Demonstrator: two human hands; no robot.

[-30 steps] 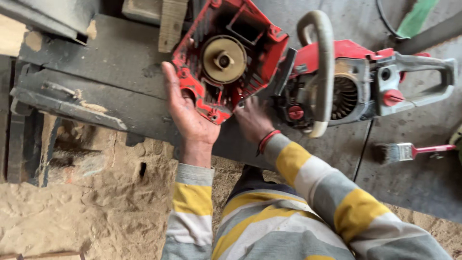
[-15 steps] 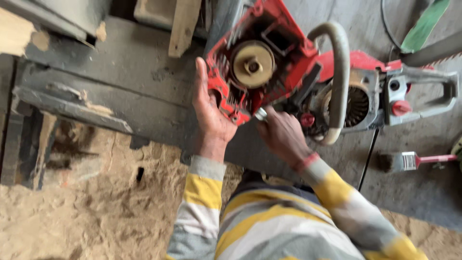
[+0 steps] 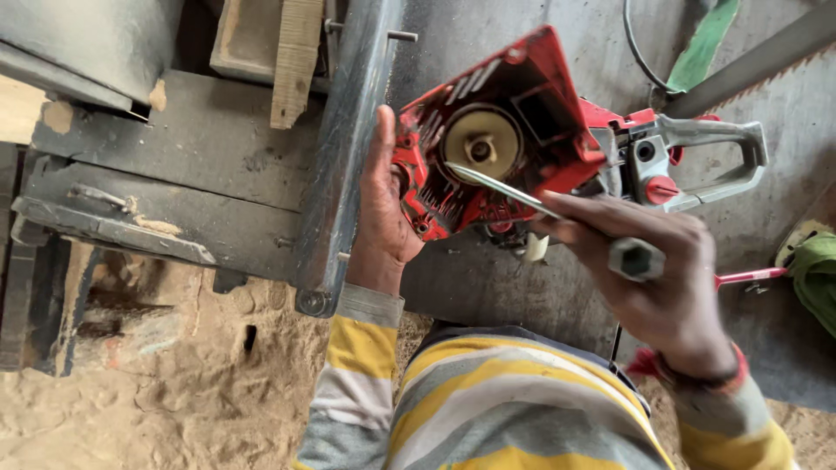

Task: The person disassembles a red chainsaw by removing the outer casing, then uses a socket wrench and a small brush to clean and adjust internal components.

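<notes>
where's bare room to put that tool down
Bare grey bench top between the left hand and right hand, below the red cover. Crowded right: saw handle, green cloth.

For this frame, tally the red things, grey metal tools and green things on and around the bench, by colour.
Red: 3 - red plastic starter cover, red chainsaw body, thin red-handled tool.
Grey metal: 1 - grey metal socket wrench in the right hand.
Green: 2 - green strip, green cloth.
Total: 6.

Soft even daylight, faint shadows, slight blur at edges.
</notes>
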